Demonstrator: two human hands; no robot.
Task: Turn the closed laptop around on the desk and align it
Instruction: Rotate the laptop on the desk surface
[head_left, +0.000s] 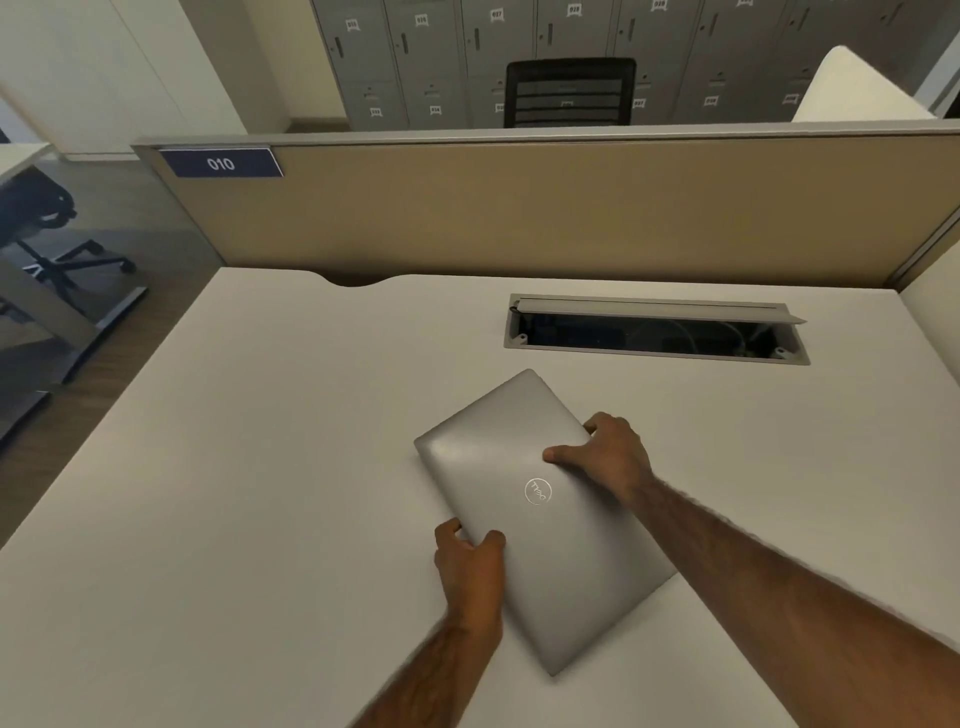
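Observation:
A closed silver laptop (524, 551) with a round logo on its lid lies flat on the white desk (260, 467), skewed so its long sides run from far left to near right. My left hand (470, 564) grips its left long edge, thumb on the lid. My right hand (605, 454) holds the opposite long edge near the far corner, thumb lying across the lid. Both forearms reach in from the bottom of the view.
An open cable tray (654, 332) is cut into the desk just beyond the laptop. A tan partition (519, 208) with a blue "010" label (221, 163) closes off the desk's far edge. Behind it stand a black chair (569, 93) and grey lockers (675, 47).

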